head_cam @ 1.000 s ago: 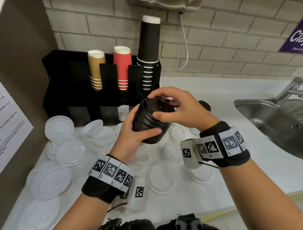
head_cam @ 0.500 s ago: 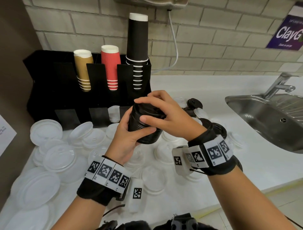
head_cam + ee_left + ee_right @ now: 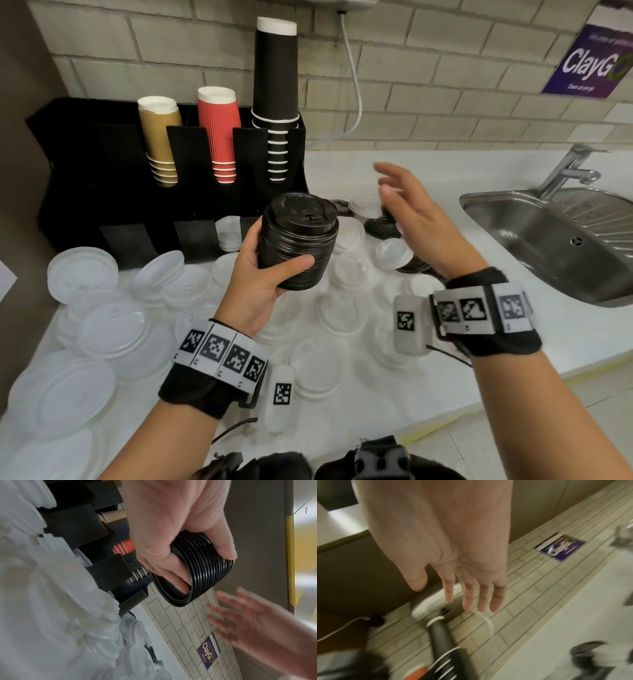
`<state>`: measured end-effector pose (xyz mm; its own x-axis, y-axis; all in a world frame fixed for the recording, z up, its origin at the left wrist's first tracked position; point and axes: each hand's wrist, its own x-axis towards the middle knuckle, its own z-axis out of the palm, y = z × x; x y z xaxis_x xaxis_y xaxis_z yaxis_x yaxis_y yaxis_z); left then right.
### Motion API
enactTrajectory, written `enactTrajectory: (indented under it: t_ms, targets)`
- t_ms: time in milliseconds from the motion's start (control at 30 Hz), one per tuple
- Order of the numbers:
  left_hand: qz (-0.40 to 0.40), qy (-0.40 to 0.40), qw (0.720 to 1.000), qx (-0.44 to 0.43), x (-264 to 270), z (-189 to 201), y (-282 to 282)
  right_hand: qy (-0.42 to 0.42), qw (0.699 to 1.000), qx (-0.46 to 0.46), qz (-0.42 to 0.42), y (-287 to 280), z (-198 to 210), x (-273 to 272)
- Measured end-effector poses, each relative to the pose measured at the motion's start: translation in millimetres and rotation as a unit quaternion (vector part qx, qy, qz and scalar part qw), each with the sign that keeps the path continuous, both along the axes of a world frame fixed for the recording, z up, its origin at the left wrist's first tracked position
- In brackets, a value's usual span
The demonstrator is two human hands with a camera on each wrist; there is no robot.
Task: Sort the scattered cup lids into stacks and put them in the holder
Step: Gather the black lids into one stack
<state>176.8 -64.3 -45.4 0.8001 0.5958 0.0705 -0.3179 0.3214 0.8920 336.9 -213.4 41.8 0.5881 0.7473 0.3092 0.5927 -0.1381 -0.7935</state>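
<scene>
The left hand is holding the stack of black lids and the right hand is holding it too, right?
Not quite. The left hand does hold the stack of black lids, but the right hand holds nothing: its fingers are spread in the air beside the stack. The head view shows this.

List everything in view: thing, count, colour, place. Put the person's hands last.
black lid stack: one, black, held above the counter
clear lids: many, translucent white, scattered on the counter
loose black lids: a few, black, counter behind the right hand
holder: one, black, against the wall
cup stacks: three, tan, red, black, in the holder
sink: one, steel, far right, with tap
sign: one, purple, on the wall
left hand: grips the black lid stack
right hand: open, empty, blurred
</scene>
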Motion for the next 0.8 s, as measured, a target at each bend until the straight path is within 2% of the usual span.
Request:
enactTrajectory:
  t_ms: [100,167,233,300,367,433,533,667,733,800]
  targets:
    - [-0.004,-0.006,1.000,-0.001,0.7,-0.2,1.0,0.081,0.982,-0.122,-0.121,-36.1,-12.9,38.1]
    - [-0.008,-0.008,1.000,0.002,1.8,-1.2,1.7,0.091,0.942,-0.265,-0.187,-61.9,-23.6,56.8]
    - [-0.013,-0.008,1.000,0.005,3.9,-2.8,1.3,0.055,0.877,-0.435,-0.196,-82.9,-37.0,68.3]
    - [-0.016,-0.008,1.000,0.004,6.7,-4.4,-0.2,0.035,0.816,-0.547,-0.184,-96.0,-51.1,72.2]
    - [-0.020,-0.008,1.000,0.004,9.9,-5.9,-1.3,0.041,0.786,-0.590,-0.180,-102.4,-62.3,71.3]
    - [-0.026,-0.008,1.000,0.009,12.5,-6.7,-1.6,0.033,0.773,-0.608,-0.176,-105.1,-70.4,69.4]
    - [-0.036,-0.009,0.999,0.017,14.7,-7.1,-1.8,0.022,0.773,-0.608,-0.179,-106.2,-76.4,68.7]
    - [-0.042,-0.012,0.999,0.015,15.8,-5.8,-3.3,0.012,0.799,-0.571,-0.189,-101.1,-59.2,67.5]
    - [-0.047,-0.011,0.999,0.014,15.7,-5.4,-3.9,-0.003,0.842,-0.513,-0.167,-94.1,-44.3,63.7]
    - [-0.056,-0.009,0.998,0.019,16.3,-5.5,-5.2,0.025,0.924,-0.373,-0.088,-81.7,-30.2,54.9]
